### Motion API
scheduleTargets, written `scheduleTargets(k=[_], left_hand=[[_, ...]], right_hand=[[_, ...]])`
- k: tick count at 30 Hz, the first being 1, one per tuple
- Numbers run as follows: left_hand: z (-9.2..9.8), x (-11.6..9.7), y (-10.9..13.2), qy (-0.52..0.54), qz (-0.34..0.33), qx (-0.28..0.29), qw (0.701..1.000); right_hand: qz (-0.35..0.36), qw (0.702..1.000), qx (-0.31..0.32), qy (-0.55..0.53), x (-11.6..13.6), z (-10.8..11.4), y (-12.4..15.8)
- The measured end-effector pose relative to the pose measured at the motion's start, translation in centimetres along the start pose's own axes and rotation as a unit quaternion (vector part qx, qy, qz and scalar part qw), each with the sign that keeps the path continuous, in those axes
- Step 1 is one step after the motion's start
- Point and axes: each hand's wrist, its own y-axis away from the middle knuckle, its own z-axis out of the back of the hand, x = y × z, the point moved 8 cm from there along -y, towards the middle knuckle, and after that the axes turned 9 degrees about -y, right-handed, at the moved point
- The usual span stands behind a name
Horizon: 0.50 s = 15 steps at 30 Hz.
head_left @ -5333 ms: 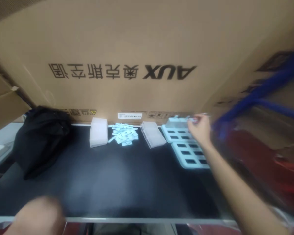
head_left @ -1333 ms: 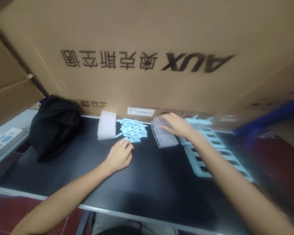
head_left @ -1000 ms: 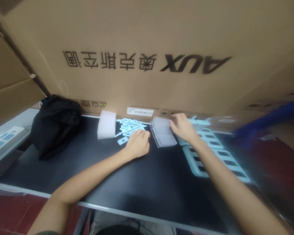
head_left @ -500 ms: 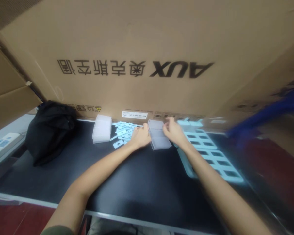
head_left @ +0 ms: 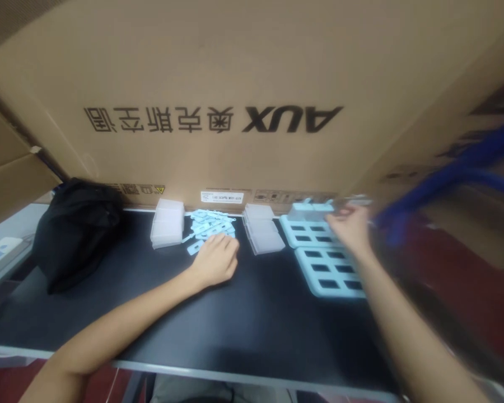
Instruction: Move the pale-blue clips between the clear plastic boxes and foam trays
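Observation:
My left hand point(head_left: 217, 259) is curled closed over the near right side of a pile of light-blue flat plastic pieces point(head_left: 208, 225); its fingertips and anything in them are hidden. My right hand point(head_left: 353, 228) is pinched closed above the far right part of a light-blue tray with rectangular openings point(head_left: 315, 250). What its fingers hold is blurred. Behind the tray's near panels stands a light-blue raised part point(head_left: 309, 208). Between the hands, apart from both, lies a stack of translucent sheets or sleeves point(head_left: 264, 229).
Another translucent stack point(head_left: 168, 224) lies left of the pile. A black cloth bag point(head_left: 75, 235) sits at the left of the dark table point(head_left: 218, 330). A large cardboard box point(head_left: 218, 61) walls off the back. A blue metal bar point(head_left: 453, 173) crosses at the right.
My right hand has left the translucent stack and moved right, over the light-blue tray. My left hand has drawn back from the stack toward me and left, to the pile. The view has shifted slightly.

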Motion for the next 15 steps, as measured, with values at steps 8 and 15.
scheduleTargets(k=[8, 15], left_hand=[[0.8, 2.5, 7.1, -0.056, 0.055, 0.028, 0.997], [-0.8, 4.1, 8.3, -0.041, 0.102, 0.03, 0.993]], right_hand=[[-0.079, 0.985, 0.106, 0.112, -3.5, -3.7, 0.0], [-0.018, 0.972, 0.092, 0.214, -2.1, -4.9, 0.6]])
